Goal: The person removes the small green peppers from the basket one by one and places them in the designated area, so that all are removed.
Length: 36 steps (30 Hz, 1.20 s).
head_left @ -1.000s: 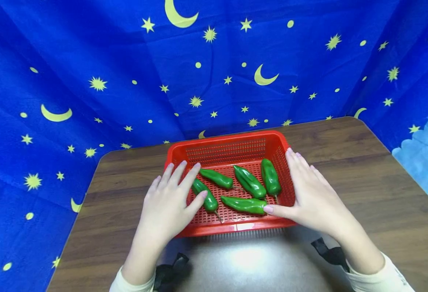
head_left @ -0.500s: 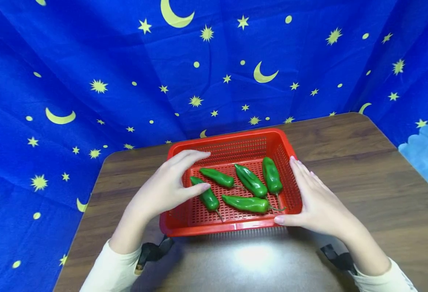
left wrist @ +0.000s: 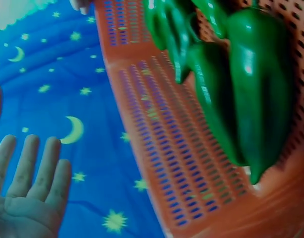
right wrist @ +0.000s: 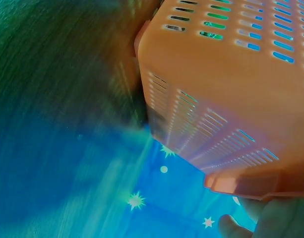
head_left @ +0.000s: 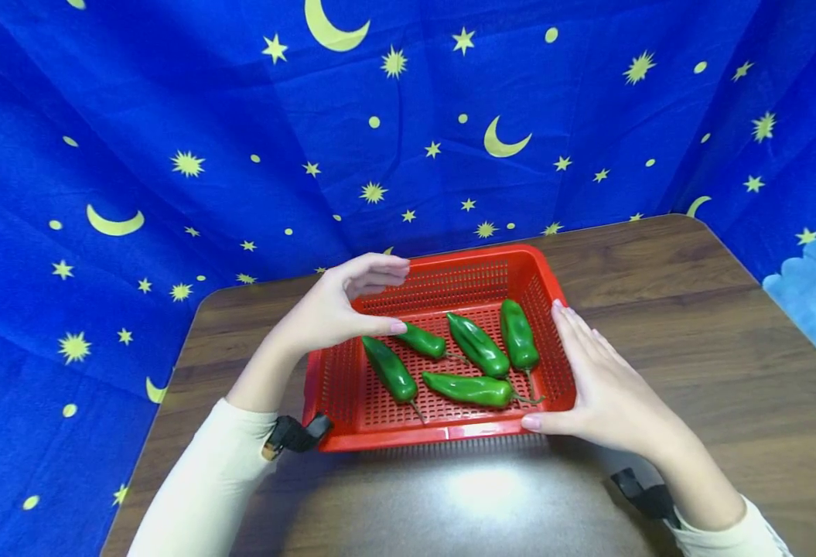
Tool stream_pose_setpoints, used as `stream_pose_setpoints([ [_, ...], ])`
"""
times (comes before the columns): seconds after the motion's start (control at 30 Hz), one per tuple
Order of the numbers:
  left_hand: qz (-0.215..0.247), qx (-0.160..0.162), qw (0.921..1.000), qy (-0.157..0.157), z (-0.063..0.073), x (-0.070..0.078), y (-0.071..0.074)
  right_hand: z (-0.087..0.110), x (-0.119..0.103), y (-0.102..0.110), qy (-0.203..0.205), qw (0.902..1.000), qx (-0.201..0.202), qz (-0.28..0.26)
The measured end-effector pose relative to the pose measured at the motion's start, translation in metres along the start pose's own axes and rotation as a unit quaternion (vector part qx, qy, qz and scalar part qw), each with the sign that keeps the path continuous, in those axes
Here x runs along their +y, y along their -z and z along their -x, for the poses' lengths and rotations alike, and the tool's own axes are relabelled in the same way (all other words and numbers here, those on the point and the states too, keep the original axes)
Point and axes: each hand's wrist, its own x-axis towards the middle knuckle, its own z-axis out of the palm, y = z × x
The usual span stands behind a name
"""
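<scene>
Several glossy green peppers (head_left: pixel 473 390) with stems lie in a red slotted plastic basket (head_left: pixel 456 259). My left hand (head_left: pixel 334 305) hovers over the basket's left side, thumb apart from the fingers and nothing between them. Its thumb overlaps the back-left pepper (head_left: pixel 425 341) in the head view. In the left wrist view, the palm and straight fingers of the left hand (left wrist: pixel 30 198) show beside the basket wall (left wrist: pixel 166 148). My right hand (head_left: pixel 606 383) rests at the basket's right side, straight fingers along the rim and thumb by the front right corner.
The basket stands on a brown wooden table (head_left: pixel 665 286) with a bright glare spot near the front. A blue curtain (head_left: pixel 408 155) with yellow moons and stars hangs behind and at the sides. Black straps (head_left: pixel 299 433) circle both wrists.
My left hand has moved from the basket's left rim up and inward over it, turning so its thumb and fingers spread apart. My right thumb has shifted from over the front pepper to the rim.
</scene>
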Motion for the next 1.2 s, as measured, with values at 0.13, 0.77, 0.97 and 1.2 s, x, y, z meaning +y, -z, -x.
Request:
stream_pose_setpoints([
  [0.13, 0.032, -0.016, 0.9993, 0.012, -0.01, -0.015, 0.003, 0.0, 0.0, 0.0, -0.002, 1.0, -0.002, 0.0],
  [0.77, -0.012, -0.181, 0.9793, 0.09, -0.053, -0.066, -0.015, 0.002, 0.0, -0.003, -0.005, 1.0, 0.006, 0.001],
  [0.97, -0.019, -0.213, 0.9692, 0.122, -0.057, -0.08, -0.025, 0.003, 0.001, -0.005, 0.0, 1.0, 0.008, -0.001],
  [1.2, -0.02, -0.214, 0.9673, 0.135, -0.057, -0.088, -0.025, 0.001, 0.0, -0.002, -0.006, 1.0, 0.008, 0.0],
])
